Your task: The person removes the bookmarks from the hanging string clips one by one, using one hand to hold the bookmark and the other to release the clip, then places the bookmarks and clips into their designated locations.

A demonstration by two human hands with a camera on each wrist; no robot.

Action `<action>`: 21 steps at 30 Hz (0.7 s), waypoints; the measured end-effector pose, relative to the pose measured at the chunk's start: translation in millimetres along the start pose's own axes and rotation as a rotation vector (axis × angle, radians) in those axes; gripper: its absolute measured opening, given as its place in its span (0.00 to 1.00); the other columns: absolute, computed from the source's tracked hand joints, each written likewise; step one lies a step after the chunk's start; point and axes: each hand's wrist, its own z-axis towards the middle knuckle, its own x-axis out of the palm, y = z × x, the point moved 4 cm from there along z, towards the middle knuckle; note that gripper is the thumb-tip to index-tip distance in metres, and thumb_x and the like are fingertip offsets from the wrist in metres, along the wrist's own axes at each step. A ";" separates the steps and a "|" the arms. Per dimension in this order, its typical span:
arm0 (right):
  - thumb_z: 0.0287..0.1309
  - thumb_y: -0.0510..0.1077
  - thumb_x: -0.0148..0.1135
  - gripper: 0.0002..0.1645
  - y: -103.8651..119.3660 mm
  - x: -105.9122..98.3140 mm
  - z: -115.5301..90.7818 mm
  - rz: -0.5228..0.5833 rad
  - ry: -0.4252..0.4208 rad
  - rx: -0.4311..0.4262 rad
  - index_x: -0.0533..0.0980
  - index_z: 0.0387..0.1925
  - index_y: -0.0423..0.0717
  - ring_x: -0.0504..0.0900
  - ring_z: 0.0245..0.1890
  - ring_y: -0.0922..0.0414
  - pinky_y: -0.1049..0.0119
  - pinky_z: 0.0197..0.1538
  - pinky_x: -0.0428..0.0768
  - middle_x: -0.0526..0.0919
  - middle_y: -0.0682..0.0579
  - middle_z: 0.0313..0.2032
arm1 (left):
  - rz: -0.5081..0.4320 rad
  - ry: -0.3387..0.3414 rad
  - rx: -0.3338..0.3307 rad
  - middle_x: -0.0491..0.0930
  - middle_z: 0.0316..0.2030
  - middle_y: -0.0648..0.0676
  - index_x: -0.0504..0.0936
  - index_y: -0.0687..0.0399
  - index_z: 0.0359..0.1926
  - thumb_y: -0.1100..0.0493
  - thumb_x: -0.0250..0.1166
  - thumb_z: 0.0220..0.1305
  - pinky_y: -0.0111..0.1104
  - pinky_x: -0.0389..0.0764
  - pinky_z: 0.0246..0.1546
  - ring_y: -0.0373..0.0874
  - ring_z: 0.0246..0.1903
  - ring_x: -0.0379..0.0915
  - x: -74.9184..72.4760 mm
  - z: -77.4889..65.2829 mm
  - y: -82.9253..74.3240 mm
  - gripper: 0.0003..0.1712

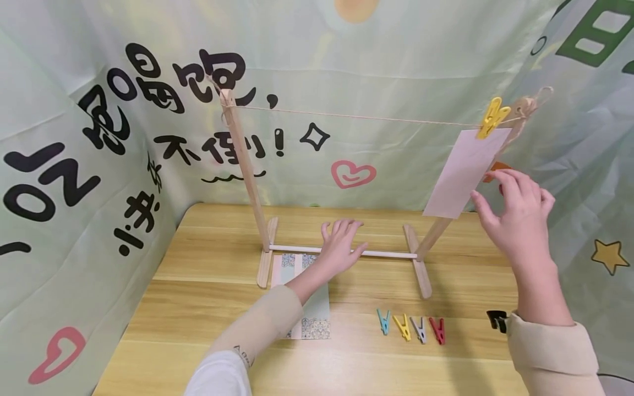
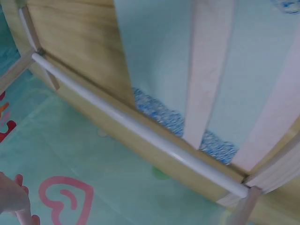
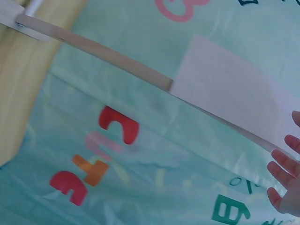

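Note:
A pale pink sheet of paper (image 1: 460, 173) hangs from a string (image 1: 356, 116), held by a yellow clothespin (image 1: 492, 117) near the right post. Beside the sheet's right edge is my right hand (image 1: 520, 220), its fingers loosely bent and nothing in them; the right wrist view shows the fingers spread apart near the paper (image 3: 234, 89). My left hand (image 1: 339, 250) hovers over the white crossbar (image 1: 386, 254) with fingers spread, holding nothing. Below it lie patterned paper strips (image 1: 317, 313) in pale blue and pink, partly hidden by the left forearm.
Two wooden posts, left (image 1: 242, 159) and right (image 1: 433, 237), stand on flat wooden feet and carry the string. Several clothespins (image 1: 402, 328) in blue, yellow, grey and red lie in a row on the wooden table (image 1: 198, 330). A printed cloth (image 1: 406, 66) hangs behind.

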 end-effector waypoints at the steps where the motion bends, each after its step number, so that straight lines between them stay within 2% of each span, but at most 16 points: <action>1: 0.56 0.42 0.60 0.24 1.0 -2.5 2.3 0.004 -0.007 -0.003 0.69 0.52 0.36 0.62 0.54 0.38 0.43 0.54 0.48 0.68 0.36 0.53 | 0.000 -0.003 0.008 0.65 0.58 0.51 0.63 0.47 0.62 0.44 0.55 0.63 0.52 0.44 0.58 0.46 0.59 0.55 0.0 3.0 -2.1 0.29; 5: 0.54 0.41 0.61 0.24 4.9 -12.3 11.3 0.016 -0.041 -0.030 0.69 0.51 0.36 0.63 0.55 0.38 0.47 0.55 0.48 0.69 0.37 0.53 | 0.007 -0.006 0.034 0.66 0.57 0.50 0.63 0.46 0.62 0.44 0.54 0.63 0.52 0.45 0.58 0.45 0.59 0.56 1.1 14.2 -10.7 0.29; 12: 0.54 0.40 0.62 0.26 9.9 -24.3 25.9 0.019 -0.040 -0.038 0.69 0.54 0.37 0.61 0.59 0.41 0.48 0.59 0.46 0.67 0.37 0.56 | 0.003 0.005 0.059 0.65 0.59 0.51 0.61 0.48 0.63 0.43 0.53 0.63 0.51 0.46 0.58 0.46 0.59 0.56 2.3 29.5 -25.1 0.31; 21: 0.55 0.41 0.61 0.24 17.9 -37.9 42.7 0.018 -0.098 -0.128 0.69 0.54 0.38 0.62 0.58 0.41 0.51 0.59 0.48 0.68 0.37 0.55 | 0.009 0.037 0.062 0.65 0.60 0.50 0.58 0.46 0.65 0.40 0.51 0.64 0.50 0.46 0.59 0.44 0.60 0.56 -0.6 43.7 -42.4 0.32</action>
